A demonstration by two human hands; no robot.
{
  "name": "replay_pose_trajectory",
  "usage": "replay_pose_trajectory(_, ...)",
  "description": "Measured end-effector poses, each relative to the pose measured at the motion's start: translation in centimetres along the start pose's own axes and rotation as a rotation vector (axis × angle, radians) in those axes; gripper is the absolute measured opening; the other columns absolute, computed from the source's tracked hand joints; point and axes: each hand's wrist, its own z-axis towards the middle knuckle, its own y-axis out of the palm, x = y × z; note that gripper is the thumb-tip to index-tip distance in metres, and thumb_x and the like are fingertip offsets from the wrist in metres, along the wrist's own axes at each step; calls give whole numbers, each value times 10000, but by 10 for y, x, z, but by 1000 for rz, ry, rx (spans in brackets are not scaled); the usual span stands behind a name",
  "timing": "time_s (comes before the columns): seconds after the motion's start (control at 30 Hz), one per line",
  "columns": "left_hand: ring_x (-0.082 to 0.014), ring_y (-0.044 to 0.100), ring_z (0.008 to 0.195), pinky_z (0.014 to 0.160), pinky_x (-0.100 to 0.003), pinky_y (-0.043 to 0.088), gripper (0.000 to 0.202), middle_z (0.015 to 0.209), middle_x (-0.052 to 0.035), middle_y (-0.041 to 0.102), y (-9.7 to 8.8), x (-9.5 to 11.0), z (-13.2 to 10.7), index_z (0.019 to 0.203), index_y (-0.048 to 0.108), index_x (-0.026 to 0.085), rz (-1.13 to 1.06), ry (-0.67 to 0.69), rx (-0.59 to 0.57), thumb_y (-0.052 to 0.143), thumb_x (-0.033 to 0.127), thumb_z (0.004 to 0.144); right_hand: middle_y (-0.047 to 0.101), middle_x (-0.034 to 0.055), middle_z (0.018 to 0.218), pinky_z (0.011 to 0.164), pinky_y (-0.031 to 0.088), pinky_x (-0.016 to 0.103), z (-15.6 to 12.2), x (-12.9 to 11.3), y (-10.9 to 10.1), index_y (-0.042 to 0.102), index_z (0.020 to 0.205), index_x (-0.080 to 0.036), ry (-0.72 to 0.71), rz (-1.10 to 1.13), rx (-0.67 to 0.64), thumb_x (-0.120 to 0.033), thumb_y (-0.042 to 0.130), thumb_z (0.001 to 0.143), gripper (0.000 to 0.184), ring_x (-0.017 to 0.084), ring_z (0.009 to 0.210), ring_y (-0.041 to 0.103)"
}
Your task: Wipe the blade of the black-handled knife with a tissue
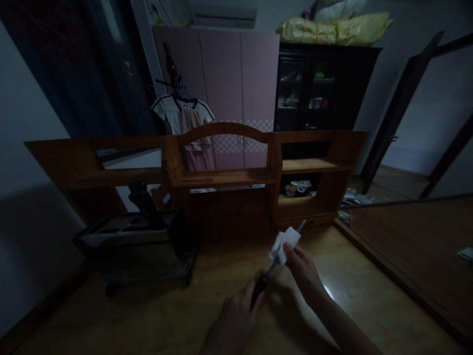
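While your right hand [301,264] pinches a crumpled white tissue [284,245] around the thin metal blade, your left hand [232,320] has its fingers clamped on the dark handle of the knife [275,266], above the glossy wooden worktop [166,315], near the wooden shelf unit [221,177].

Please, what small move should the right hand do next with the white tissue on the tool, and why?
Probably slide the white tissue further toward the tip. The right hand pinches the tissue around the middle of the metal shaft, while the left hand grips the dark handle. Only the short end beyond the tissue shows bare, so that part seems not yet wiped.
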Motion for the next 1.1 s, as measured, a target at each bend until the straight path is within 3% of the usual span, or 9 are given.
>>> replay_pose_trajectory(0.17,-218,518,960,816,-297,362,488,1033,-47,566,-5,13,-2,1156,532,279,-171,-118,-86,321,597,852,549,105,985,746,428,266,19,-12,-30,606,947,-105,-36,65,197,-376,607,857,285,201,862,521)
replay_pose_trajectory(0.3,-187,506,949,825,-260,357,465,1005,-38,568,-7,18,-2,1085,586,230,-313,-67,-92,366,567,851,549,107,1014,825,428,306,21,-18,-34,616,951,-109,-55,90,240,-386,615,846,296,241,949,516)
replay_pose_trajectory(0.43,-147,517,896,765,-211,383,441,934,-50,567,3,13,0,1006,604,139,-592,-37,-142,407,506,859,539,119,1039,889,392,329,15,-10,-23,608,1016,-98,-35,82,113,-385,555,891,317,240,983,503)
replay_pose_trajectory(0.5,-99,501,781,660,-178,382,464,897,-56,545,12,8,2,1026,578,120,-746,-143,-128,450,522,833,538,124,1032,878,392,334,10,-3,-14,600,1023,-95,-6,69,35,-376,531,908,312,235,962,507)
replay_pose_trajectory(0.6,-27,312,463,400,-156,222,526,684,0,424,21,2,5,1119,478,144,-963,-304,-224,465,566,805,543,120,994,825,406,325,-3,5,3,583,1046,-97,17,3,-111,-364,486,935,304,212,887,516)
replay_pose_trajectory(0.77,-51,151,338,288,-175,144,456,499,57,246,12,6,6,1010,401,153,-1106,-315,-262,454,560,813,549,106,952,805,400,298,-24,7,31,589,1037,-104,58,-71,-293,-316,510,924,253,207,888,514)
replay_pose_trajectory(0.9,-49,126,347,297,-163,132,565,508,67,247,6,10,6,1229,317,192,-1139,-324,-257,481,534,810,548,109,976,828,390,325,-27,7,36,575,1045,-114,100,-34,-342,-300,532,910,234,230,921,515)
replay_pose_trajectory(1.0,-25,293,409,355,-144,236,573,701,13,468,8,10,7,1266,351,188,-1092,-301,-149,494,508,813,550,121,980,814,398,320,-25,9,34,565,1045,-103,115,-40,-307,-307,528,911,247,236,919,518)
replay_pose_trajectory(1.1,-104,521,940,770,-165,414,484,1123,-69,512,8,9,8,1206,473,158,-877,-186,8,487,467,833,548,122,1007,815,403,316,-23,11,30,522,1132,-117,91,-41,-244,-304,529,913,288,221,906,522)
